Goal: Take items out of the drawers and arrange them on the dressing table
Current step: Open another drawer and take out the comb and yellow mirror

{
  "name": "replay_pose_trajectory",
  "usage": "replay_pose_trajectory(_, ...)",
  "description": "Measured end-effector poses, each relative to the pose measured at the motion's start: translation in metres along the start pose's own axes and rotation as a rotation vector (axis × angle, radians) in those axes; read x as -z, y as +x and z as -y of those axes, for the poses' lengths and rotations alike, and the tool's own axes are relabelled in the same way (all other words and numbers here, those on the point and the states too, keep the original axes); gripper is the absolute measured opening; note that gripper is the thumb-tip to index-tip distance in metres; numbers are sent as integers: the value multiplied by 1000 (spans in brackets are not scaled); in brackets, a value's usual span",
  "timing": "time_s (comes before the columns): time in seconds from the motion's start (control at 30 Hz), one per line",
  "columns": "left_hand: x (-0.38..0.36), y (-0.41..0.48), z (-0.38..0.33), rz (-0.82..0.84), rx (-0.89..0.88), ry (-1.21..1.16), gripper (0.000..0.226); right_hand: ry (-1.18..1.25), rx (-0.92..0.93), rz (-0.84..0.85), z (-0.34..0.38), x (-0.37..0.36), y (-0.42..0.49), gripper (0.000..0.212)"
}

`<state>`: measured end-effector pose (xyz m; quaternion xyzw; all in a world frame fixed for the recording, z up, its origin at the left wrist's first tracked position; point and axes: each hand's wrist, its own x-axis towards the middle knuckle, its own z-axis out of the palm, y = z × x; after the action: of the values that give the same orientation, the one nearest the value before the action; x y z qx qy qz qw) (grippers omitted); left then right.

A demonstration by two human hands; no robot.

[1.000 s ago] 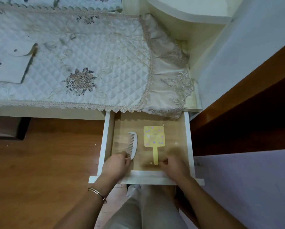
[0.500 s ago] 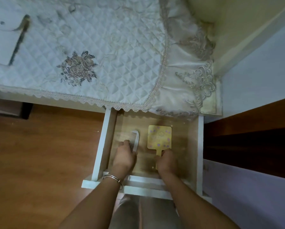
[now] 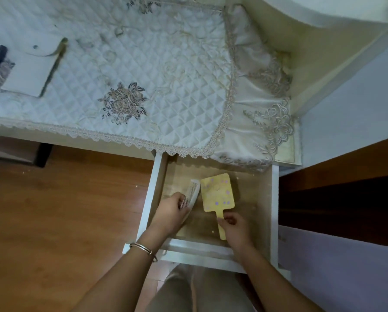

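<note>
I see both items now lifting inside the open drawer (image 3: pixel 274 199): left hand (image 3: pixel 169 213) grip pinching the white comb (image 3: pixel 192 194); right hand (image 3: pixel 234 227) grip clamped on the yellow hand mirror (image 3: pixel 217 193) handle; bench (image 3: pixel 143 70) placement comes next

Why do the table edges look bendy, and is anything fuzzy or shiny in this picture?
In the head view, the wide lens bows the dressing table edge and drawer sides; the left hand on the comb looks slightly smeared, the right hand on the yellow mirror sharper; light is soft, with no harsh glare, and dim at right.
</note>
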<state>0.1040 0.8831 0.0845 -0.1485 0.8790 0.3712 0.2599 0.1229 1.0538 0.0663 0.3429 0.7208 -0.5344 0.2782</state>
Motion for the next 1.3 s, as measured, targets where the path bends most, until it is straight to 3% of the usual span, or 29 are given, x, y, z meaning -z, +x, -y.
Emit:
replay_pose_trajectory(0.13,32,-16,-8,-23,-98,-75,33,-20,108,137,6,19,-22,15)
replay_pose_trajectory(0.3,82,-15,-18,-156,-132,-287,4,74,246,206,52,24,-36,10)
replay_pose_trajectory(0.5,147,36,-60,-399,-57,-509,23,76,426,171,170,-5,5,18)
replay_pose_trajectory(0.63,176,82,-86,-512,-1,-438,31,77,387,153,225,-26,47,6)
replay_pose_trajectory(0.87,183,138,-90,-513,164,-205,34,-77,351,61,262,-53,88,11)
replay_pose_trajectory(0.93,180,142,-85,-524,156,-107,34,-149,379,14,263,-56,93,9)
replay_pose_trajectory(1.1,178,144,-72,-573,65,-22,30,-154,467,20,256,-60,93,34)
replay_pose_trajectory(1.3,163,103,-54,-580,-50,13,29,-184,620,14,228,-43,67,26)
